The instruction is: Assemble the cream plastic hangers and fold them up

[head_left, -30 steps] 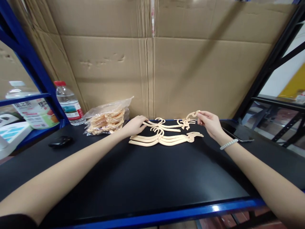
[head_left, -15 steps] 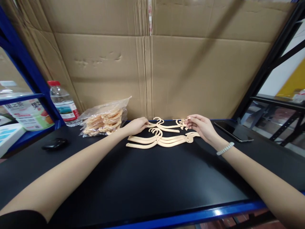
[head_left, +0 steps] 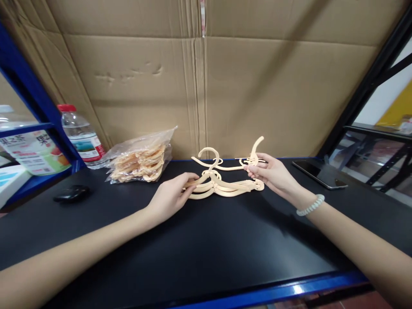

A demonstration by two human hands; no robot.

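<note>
My left hand (head_left: 175, 193) is closed around the left arm of a cream plastic clothes hanger (head_left: 222, 182), whose hook rises in the middle. Below it, a stack of similar hangers (head_left: 206, 195) lies on the black table, with curled ends at the right. My right hand (head_left: 273, 174) pinches a small cream curved piece (head_left: 256, 150) that points upward; its lower part is partly covered by my fingers. Another hanger (head_left: 228, 168) lies behind the stack. Small cream parts (head_left: 244, 161) sit beside my right fingers, and their exact shape is unclear.
At the back left, a clear bag of cream hangers (head_left: 138, 163) stands near a red-capped water bottle (head_left: 82, 139). A black mouse (head_left: 71, 193) lies at left, a phone (head_left: 318, 175) at right. Cardboard (head_left: 273, 86) walls off the table's back.
My left hand came nearer and now holds a hanger over the stack. The right hand now has a curved piece raised upright, moved slightly from among the small parts.
</note>
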